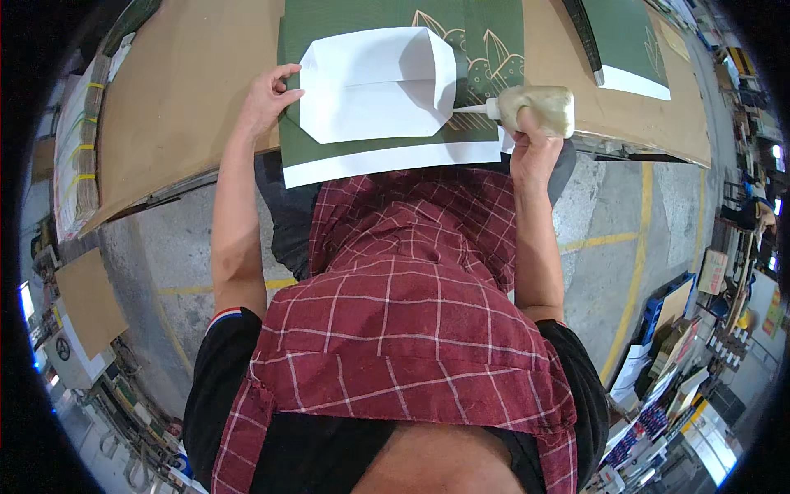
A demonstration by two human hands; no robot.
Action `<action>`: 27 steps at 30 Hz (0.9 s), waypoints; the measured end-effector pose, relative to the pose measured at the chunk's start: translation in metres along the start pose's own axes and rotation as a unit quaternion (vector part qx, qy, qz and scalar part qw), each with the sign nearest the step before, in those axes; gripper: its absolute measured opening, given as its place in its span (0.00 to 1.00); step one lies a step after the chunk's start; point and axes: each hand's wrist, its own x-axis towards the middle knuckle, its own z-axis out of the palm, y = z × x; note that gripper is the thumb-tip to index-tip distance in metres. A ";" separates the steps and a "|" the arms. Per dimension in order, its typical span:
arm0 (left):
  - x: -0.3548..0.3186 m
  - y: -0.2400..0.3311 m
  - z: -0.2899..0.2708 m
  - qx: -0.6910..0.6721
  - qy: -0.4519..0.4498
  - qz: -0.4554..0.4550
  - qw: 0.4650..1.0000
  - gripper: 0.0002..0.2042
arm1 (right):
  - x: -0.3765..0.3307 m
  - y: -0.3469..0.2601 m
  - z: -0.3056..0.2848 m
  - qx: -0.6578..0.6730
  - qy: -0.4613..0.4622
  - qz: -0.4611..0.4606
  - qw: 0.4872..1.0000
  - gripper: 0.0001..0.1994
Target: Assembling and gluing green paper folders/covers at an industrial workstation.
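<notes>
A white folded paper piece (pixel 370 103) with cut corners and raised flaps lies at the end of a green paper bag (pixel 494 49) printed with tan line drawings. My left hand (pixel 270 97) pinches the white piece's left edge between thumb and fingers. In my right hand (pixel 535 148) is a squeeze bottle (pixel 555 109), cloudy and pale yellow-green. It is tipped on its side, its thin white nozzle pointing left at the right edge of the white piece. A white strip (pixel 395 165) runs along the green paper's near edge.
The work lies on a brown cardboard-covered table (pixel 197 82). Another green sheet with a white edge (pixel 634 81) lies at the right, beside a black strip (pixel 583 37). A banded stack (pixel 78 156) stands at the far left. Flattened cardboard (pixel 90 292) sits lower left.
</notes>
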 end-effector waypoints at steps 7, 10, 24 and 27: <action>0.002 -0.005 0.001 -0.012 -0.006 -0.004 1.000 0.21 | -0.007 0.004 0.001 -0.033 0.005 0.012 0.999 0.20; 0.003 -0.005 0.001 -0.011 -0.004 0.003 1.000 0.21 | -0.012 0.006 0.004 -0.036 0.003 0.015 0.999 0.20; 0.001 -0.004 0.002 0.001 0.015 0.000 1.000 0.21 | -0.008 -0.012 0.000 0.016 0.022 -0.041 0.999 0.20; 0.002 -0.007 0.000 0.009 0.010 -0.005 1.000 0.21 | -0.007 -0.008 0.001 0.011 0.039 -0.015 0.999 0.20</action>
